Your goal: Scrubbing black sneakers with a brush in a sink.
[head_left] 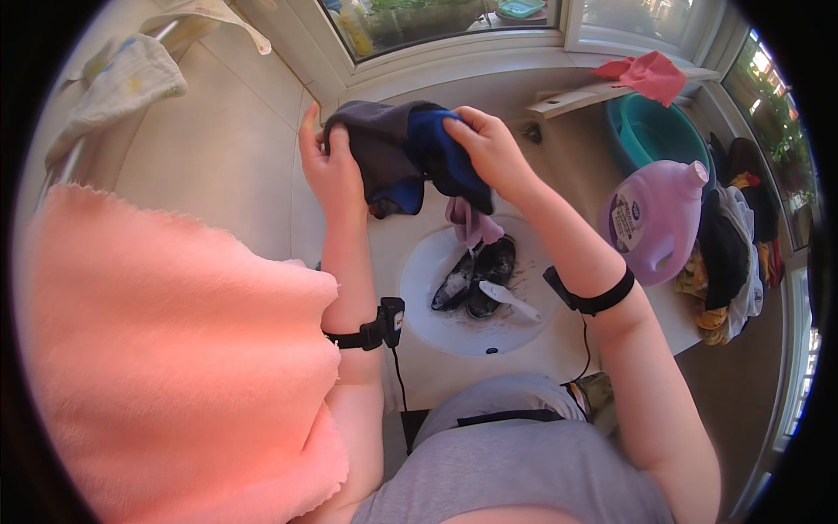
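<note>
Above the sink's back edge I hold up a dark grey and blue cloth [375, 144], perhaps a garment, stretched between both hands. My left hand [330, 170] grips its left end, with the thumb over the edge and a finger pointing up. The blue right end is pinched in my right hand [496, 155]. Below is a white oval sink [419, 319]. In it lie a pair of wet black shoes [496, 262] with suds on them. A white-handled brush [511, 300] rests against the shoes. Just behind them hangs a mauve cloth [470, 223].
On the right stand a purple jug [650, 223], a teal basin [655, 131] and a heap of clothes [729, 253]. A pink cloth [650, 77] lies on the ledge by the window. A large pink towel [175, 349] hangs close on my left.
</note>
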Motion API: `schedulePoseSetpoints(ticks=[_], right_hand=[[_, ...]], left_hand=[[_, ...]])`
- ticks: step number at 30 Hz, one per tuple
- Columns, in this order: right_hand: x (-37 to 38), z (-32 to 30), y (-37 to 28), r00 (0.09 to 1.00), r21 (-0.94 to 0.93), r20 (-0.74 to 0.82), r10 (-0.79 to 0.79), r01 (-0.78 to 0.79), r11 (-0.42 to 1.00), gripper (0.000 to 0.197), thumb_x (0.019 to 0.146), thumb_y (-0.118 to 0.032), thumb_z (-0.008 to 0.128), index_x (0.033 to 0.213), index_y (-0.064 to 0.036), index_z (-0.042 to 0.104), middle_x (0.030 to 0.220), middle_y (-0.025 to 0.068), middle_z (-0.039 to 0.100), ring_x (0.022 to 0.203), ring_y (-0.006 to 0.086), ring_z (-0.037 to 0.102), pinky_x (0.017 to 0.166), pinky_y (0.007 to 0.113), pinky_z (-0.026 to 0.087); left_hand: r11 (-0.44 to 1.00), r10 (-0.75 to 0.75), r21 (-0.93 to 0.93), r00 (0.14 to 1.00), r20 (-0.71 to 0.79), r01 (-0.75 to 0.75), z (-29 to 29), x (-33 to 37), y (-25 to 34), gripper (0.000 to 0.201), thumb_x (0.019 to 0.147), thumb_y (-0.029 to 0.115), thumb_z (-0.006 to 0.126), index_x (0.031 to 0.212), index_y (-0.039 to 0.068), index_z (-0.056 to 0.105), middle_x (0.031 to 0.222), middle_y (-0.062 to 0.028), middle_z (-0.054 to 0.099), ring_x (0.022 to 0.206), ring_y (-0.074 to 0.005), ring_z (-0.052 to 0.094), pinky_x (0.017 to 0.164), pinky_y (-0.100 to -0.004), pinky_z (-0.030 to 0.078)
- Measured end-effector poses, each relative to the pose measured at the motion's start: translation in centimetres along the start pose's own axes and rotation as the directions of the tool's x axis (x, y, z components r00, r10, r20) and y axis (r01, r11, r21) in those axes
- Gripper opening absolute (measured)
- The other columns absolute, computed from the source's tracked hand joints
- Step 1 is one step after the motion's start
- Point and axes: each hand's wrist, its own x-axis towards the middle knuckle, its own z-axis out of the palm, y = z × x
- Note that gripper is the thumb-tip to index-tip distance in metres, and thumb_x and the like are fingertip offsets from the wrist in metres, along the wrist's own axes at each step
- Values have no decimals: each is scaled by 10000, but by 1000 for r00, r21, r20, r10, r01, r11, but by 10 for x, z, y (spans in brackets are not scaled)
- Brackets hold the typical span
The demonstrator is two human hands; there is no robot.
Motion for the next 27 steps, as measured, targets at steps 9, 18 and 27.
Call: schedulePoseSetpoints(ticks=[9,18,27], right_hand=[[-4,16,-18,898,563,260,356,-440,700,300,887,-265,492,995,10,545,862,73,598,736,142,595,668,283,510],[-26,21,-32,895,498,224,385,-445,744,377,842,-312,561,1029,13,522,879,80,590,759,148,588,691,274,497],[7,-28,-23,974,-215,214,-73,120,969,290,727,32,528,1016,20,516,877,50,574,834,104,531,785,244,432]], left_hand=[[712,422,171,609,672,-681,-19,-51,-22,789,638,317,754,1306,138,373,1384,-174,244,1207,-341,342,935,-429,350],[879,41,330,745,666,-344,-33,-74,-49,1016,443,180,853,1303,79,321,1364,-134,272,1180,-295,383,909,-371,394],[993,-12,111,940,342,-28,-51,-39,-71,319,676,-7,666,961,49,534,873,-35,555,816,-126,516,746,-243,416]])
